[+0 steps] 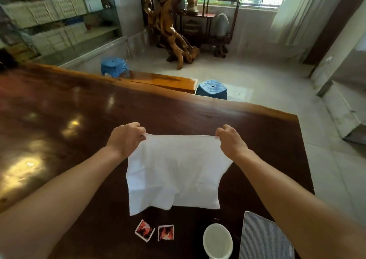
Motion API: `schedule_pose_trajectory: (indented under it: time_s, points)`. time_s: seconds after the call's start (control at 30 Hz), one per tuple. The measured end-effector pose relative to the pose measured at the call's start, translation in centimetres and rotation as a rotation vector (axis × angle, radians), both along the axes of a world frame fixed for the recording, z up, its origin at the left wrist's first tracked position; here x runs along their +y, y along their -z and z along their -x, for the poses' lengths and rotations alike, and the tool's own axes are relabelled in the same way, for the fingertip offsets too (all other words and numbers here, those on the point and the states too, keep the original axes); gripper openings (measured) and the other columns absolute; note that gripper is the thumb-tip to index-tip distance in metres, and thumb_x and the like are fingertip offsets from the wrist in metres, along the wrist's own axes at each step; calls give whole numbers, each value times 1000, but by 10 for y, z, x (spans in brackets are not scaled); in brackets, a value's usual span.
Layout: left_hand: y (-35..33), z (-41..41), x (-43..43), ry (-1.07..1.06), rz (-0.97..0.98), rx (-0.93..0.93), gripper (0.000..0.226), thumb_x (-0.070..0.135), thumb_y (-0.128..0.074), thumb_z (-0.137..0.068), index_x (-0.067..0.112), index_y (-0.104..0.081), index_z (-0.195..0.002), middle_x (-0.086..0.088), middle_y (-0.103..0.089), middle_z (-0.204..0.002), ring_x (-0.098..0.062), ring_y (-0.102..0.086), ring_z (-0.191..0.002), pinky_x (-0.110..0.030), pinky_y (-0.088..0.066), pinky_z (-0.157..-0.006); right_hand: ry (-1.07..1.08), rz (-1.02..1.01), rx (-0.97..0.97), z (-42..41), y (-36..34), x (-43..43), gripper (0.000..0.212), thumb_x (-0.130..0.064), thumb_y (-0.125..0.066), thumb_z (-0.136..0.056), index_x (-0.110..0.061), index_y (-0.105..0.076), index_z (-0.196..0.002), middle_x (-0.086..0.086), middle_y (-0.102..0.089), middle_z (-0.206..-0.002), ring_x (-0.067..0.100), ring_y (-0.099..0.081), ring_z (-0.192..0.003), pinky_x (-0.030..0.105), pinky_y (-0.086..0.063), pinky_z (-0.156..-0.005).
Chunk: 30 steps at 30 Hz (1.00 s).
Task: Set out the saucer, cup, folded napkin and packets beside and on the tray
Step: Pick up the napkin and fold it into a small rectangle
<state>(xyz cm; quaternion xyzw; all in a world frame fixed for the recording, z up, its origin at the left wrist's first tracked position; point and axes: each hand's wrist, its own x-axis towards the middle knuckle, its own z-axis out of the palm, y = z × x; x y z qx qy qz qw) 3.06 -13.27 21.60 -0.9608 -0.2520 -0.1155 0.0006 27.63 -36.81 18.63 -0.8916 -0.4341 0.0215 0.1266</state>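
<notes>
napkin (pixel 174 171) unfolded, top edge running left-right | left hand (pixel 126 138) and right hand (pixel 230 140) fingers pinch its far corners | hangs toward near side, above bench (pixel 59 110) | packets (pixel 155 232) nearer

The dark wooden table (pixel 59 104) lay bare across its far half and whole left side, open to a hand from any direction. Near the middle, a white napkin (pixel 174 171) hung spread between the left hand (pixel 126 138) and right hand (pixel 231 140), and with both forearms it screened the strip toward the near edge. At that edge stood two red packets (pixel 154 232) side by side, then a white cup (pixel 217 241), then a striped tray (pixel 263 239) at the near right corner, with narrow gaps between them.
</notes>
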Motion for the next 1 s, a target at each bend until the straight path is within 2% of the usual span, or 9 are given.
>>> schedule_pose_trajectory:
  time_s: [0.13,0.3,0.37,0.47,0.53,0.6,0.77,0.83,1.0]
  points:
    - [-4,5,30,-71,37,-4,15,16,-64,-93,13,-78,-90,-4,-69,-91,-33,-71,-81,-38,-57,-68,42,22,-69,-2,-12,24,31,14,-50,-90,1,-66,-114,18,-54,-112,33,-58,-102,37,-53,-86]
    - [-27,2,79,-81,4,-154,18,14,-65,-90,18,-80,-81,-5,-67,-78,-29,-66,-69,-30,-46,-56,77,0,-209,-11,-44,53,30,7,-50,-92,-1,-64,-118,19,-58,-116,33,-59,-107,36,-49,-90]
    - [-43,-2,99,-56,0,-253,16,13,-65,-91,15,-81,-88,-9,-71,-78,-33,-67,-71,-33,-47,-57,115,-50,-246,-14,-61,63,32,6,-52,-91,0,-63,-120,19,-60,-117,33,-60,-105,36,-50,-89]
    - [-66,-9,131,-40,-3,-408,20,12,-66,-93,8,-78,-109,-16,-77,-98,-38,-71,-88,-45,-58,-74,190,-187,-273,-21,-85,75,34,18,-54,-84,5,-67,-112,24,-59,-112,38,-62,-97,42,-56,-87]
    - [-75,-9,155,-34,9,-506,24,9,-66,-93,4,-75,-114,-18,-76,-108,-39,-71,-97,-47,-57,-88,242,-272,-282,-22,-95,83,31,22,-55,-82,8,-68,-106,25,-58,-109,40,-62,-95,44,-57,-83]
    - [-75,-5,175,-10,51,-548,25,5,-65,-92,2,-74,-115,-20,-74,-110,-38,-71,-102,-45,-54,-95,257,-299,-312,-19,-96,90,28,20,-60,-82,7,-69,-106,25,-59,-107,39,-62,-94,40,-57,-81]
    - [-18,26,203,46,225,-388,30,-5,-64,-88,3,-75,-115,-17,-74,-112,-33,-70,-108,-42,-51,-100,243,-228,-224,13,-32,95,33,25,-59,-76,4,-70,-99,23,-60,-105,39,-61,-98,38,-53,-85]
    - [24,44,209,8,314,-325,31,-7,-65,-86,6,-76,-113,-14,-75,-111,-31,-71,-108,-40,-52,-100,261,-163,-131,31,8,94,32,23,-56,-76,2,-69,-96,18,-57,-103,36,-58,-98,34,-48,-82]
    - [128,100,195,-152,542,-125,29,-5,-67,-87,8,-78,-110,-13,-75,-113,-30,-70,-110,-39,-52,-101,289,42,71,88,103,87,28,18,-52,-80,1,-67,-97,12,-54,-103,29,-55,-96,34,-50,-74]
